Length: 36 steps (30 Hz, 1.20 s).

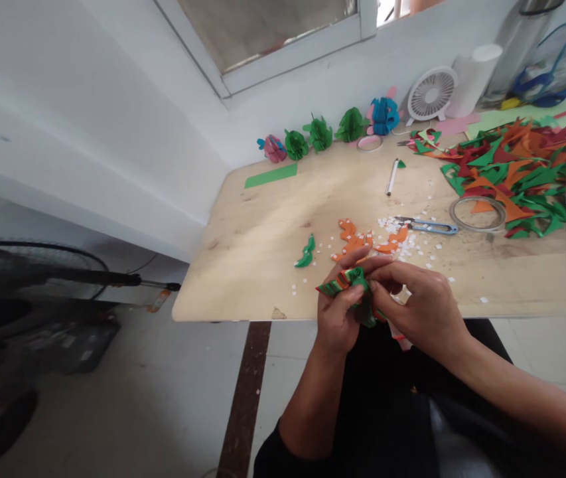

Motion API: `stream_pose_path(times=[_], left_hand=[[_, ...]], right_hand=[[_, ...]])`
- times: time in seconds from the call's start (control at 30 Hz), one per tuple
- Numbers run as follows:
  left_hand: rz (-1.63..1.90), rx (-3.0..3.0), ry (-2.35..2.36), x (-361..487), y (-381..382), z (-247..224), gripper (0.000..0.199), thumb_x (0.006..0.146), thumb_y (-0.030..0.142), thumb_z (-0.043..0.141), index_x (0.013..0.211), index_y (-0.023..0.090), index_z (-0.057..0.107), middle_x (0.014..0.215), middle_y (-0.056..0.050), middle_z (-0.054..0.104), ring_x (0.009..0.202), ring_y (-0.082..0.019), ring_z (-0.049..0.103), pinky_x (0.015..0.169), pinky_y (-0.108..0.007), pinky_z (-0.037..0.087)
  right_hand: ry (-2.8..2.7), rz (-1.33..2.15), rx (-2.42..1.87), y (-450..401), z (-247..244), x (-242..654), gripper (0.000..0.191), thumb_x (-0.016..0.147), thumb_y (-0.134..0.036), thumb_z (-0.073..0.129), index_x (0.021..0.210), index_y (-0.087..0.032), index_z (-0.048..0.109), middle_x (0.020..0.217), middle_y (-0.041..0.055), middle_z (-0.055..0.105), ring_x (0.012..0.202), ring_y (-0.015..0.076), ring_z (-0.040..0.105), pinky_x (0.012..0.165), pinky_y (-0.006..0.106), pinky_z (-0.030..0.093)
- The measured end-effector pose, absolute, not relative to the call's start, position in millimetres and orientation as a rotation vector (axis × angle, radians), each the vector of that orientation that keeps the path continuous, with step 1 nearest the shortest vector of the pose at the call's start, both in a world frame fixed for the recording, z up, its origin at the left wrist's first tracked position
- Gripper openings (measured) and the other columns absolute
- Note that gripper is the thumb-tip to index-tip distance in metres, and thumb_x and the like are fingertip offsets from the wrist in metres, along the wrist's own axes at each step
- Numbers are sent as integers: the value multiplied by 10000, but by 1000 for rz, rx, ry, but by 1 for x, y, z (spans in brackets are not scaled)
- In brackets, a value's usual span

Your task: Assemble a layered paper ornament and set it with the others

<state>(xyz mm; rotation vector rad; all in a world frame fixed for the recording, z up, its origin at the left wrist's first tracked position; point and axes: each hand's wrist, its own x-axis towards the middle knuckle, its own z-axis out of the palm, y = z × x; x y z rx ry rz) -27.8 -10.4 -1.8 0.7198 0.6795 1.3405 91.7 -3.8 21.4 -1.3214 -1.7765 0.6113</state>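
Near the table's front edge, my left hand [338, 317] is closed round a green paper piece [362, 302] with red and orange parts. The fingertips of my right hand [412, 299] pinch the same piece from the right. A pink and white strip [399, 337] hangs below my right hand. Just beyond my hands lie orange paper shapes [355, 242] dotted with small white squares, and a green wavy shape [305, 252] lies to their left. Blue-handled snips [429, 226] rest among scattered white squares.
A heap of green, red and orange scraps [521, 166] covers the table's right side, beside a tape roll [478, 214]. Green paper figures [320, 133], a small white fan [432, 94] and a white cylinder [476, 78] stand along the wall. A pen [392, 177] lies mid-table.
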Motion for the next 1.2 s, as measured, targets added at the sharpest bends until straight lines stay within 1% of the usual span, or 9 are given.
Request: stream_pose_path(times=[0.27,0.4,0.5,0.63,0.73,0.8,0.9,1.07,1.2], left_hand=[[1326,628,661,-31,-5,-2,442,714,219,550,1153,219,604,1058,-75,709,1048,-261,638,932,-434,479],[1379,562,678,-33,-1,-1,397,730,215,556,1125,206,605,929,-62,704,942,-242,660,888,-416,496],[1380,524,682,-35,3,-1,342,763,235,564,1100,199,612,841,-44,666,809,-212,652,814,-390,518],[1381,549,657,-38,7,-1,318,769,236,586,1085,208,618,806,-21,622,763,-170,618,796,-349,516],[1409,571,676,-39,8,2,318,753,218,610,1071,208,627,784,-15,615,747,-154,598,806,-337,509],[1407,578,704,-39,9,5,340,728,212,626,1068,211,627,792,-14,622,745,-155,596,818,-342,505],[1372,607,706,-39,9,7,378,707,200,619,1084,217,621,835,-25,636,804,-183,609,828,-366,502],[1331,670,630,-40,10,4,399,710,201,593,1108,223,614,881,-43,636,855,-211,611,784,-373,505],[1372,666,691,-43,14,5,392,710,219,579,1101,210,613,865,-45,633,816,-204,606,875,-422,485]], right_hand=[[-1646,781,-1375,0,17,99,121,805,-211,553,702,-205,615,616,-8,636,542,134,562,555,250,442],[-1587,897,-1338,-4,13,114,114,828,-238,543,799,-216,651,746,12,690,665,163,630,623,270,485],[-1600,953,-1358,-10,8,126,141,834,-239,528,782,-229,658,763,16,691,717,193,655,625,289,502],[-1671,1057,-1340,-14,1,133,192,851,-251,516,715,-231,651,807,28,698,779,213,670,646,299,522],[-1567,1113,-1357,-13,-4,130,98,799,-277,608,867,-234,665,873,36,708,843,221,665,685,308,536],[-1429,1310,-1347,-11,-3,125,175,810,-335,613,945,-231,652,872,37,708,760,204,666,595,292,531],[-1247,1610,-1242,-7,3,115,232,846,-426,570,856,-209,651,784,26,678,600,160,633,438,241,451],[-1058,1662,-1180,-5,9,101,228,813,-396,624,923,-200,661,825,32,668,709,164,639,555,250,493],[-962,1465,-1212,-6,-4,106,119,756,-295,661,829,-202,669,836,35,682,793,177,638,701,286,510]])
